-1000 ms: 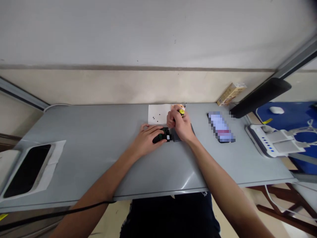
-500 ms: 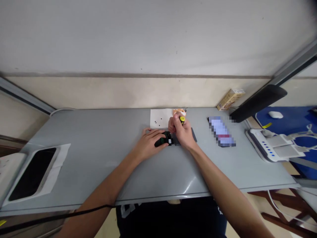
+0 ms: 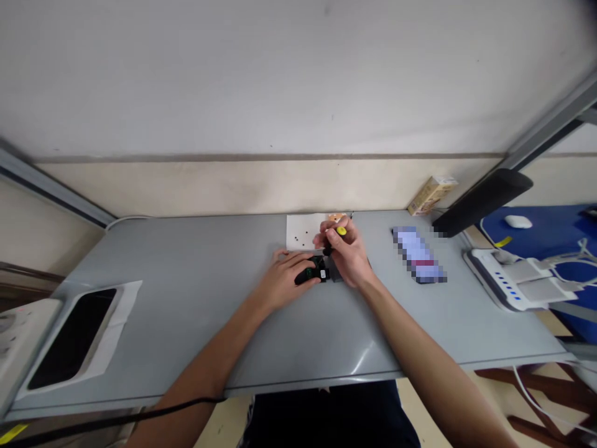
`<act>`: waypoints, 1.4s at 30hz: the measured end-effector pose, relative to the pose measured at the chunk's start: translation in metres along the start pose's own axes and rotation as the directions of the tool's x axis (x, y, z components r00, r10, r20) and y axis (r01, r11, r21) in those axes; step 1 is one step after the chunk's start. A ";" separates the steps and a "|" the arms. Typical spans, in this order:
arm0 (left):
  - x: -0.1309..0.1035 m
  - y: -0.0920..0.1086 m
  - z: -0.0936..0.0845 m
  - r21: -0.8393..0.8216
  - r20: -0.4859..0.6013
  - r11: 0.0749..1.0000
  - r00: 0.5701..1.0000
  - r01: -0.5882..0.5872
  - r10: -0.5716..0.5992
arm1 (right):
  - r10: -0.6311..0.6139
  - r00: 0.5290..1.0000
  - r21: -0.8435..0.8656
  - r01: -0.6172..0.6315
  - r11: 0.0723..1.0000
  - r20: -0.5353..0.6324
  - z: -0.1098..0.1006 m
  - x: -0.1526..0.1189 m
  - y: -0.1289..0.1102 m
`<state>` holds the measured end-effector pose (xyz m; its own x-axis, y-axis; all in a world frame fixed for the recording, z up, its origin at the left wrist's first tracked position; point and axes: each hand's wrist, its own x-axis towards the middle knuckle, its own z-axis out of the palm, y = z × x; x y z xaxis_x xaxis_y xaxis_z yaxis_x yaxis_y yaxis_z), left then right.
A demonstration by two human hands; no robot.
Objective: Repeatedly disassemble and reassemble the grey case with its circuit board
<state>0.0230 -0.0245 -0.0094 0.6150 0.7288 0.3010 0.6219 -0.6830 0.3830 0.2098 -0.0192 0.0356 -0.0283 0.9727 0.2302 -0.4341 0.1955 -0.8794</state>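
Observation:
A small black device with green parts lies on the grey table, and my left hand grips it between thumb and fingers. My right hand is closed round a screwdriver with a yellow-ended handle, its dark shaft slanting down to the device's right end. A dark grey block sits beside the device, partly under my right hand. Behind my hands is a white sheet with several tiny dark screws on it. An orange-and-white item is partly hidden behind my right hand.
To the right lie a phone with a lit screen, a small carton, a black cylindrical object and a white power strip with plugs. At the left is a black-screened tablet. A black cable crosses the front left.
My right hand has loosened its fist round the screwdriver into a finger grip, and the handle is tilted differently. The whole view has shifted slightly. My left hand still holds the device.

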 end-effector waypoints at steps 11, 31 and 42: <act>-0.001 -0.001 -0.001 0.005 0.013 1.000 1.000 -0.011 0.011 | 0.058 0.998 0.088 -0.056 0.995 -0.020 -0.005 0.005 -0.007; 0.000 -0.003 -0.003 0.005 0.021 1.000 0.999 -0.025 0.024 | -0.006 0.998 -0.002 0.006 1.000 -0.058 -0.017 0.005 0.000; -0.001 -0.003 -0.004 -0.001 0.039 1.000 0.999 -0.010 0.010 | 0.049 0.999 0.081 -0.048 0.996 -0.006 -0.015 0.005 -0.007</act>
<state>0.0186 -0.0235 -0.0073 0.6397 0.7192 0.2710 0.6149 -0.6905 0.3809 0.2263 -0.0137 0.0362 -0.0441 0.9818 0.1848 -0.5042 0.1378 -0.8525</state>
